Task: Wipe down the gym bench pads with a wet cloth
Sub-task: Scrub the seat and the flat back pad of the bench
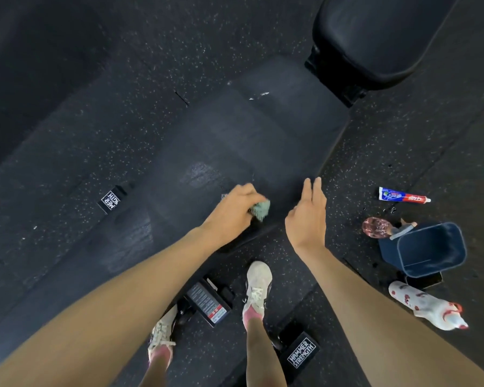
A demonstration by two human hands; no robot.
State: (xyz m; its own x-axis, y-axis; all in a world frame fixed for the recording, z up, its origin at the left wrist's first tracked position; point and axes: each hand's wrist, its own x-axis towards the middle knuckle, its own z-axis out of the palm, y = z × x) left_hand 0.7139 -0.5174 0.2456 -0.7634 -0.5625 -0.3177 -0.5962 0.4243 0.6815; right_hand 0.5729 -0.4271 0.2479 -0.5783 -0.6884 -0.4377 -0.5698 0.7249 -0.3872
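Note:
A long black bench pad [235, 141] runs from lower left to upper right across the view, with damp streaks on its surface. My left hand [232, 210] grips a bunched pale green cloth [261, 209] against the pad near its front edge. My right hand [309, 213] hovers beside it with fingers straight and together, holding nothing, over the pad's front edge. A second black pad [380, 32] sits at the upper right.
On the speckled rubber floor at right are a dark blue bucket [430, 250], a toothpaste tube [404, 196], a pink glass object [375, 227] and a white patterned bottle [428, 304]. My two shoes [257, 289] stand among the bench's base feet [302, 353].

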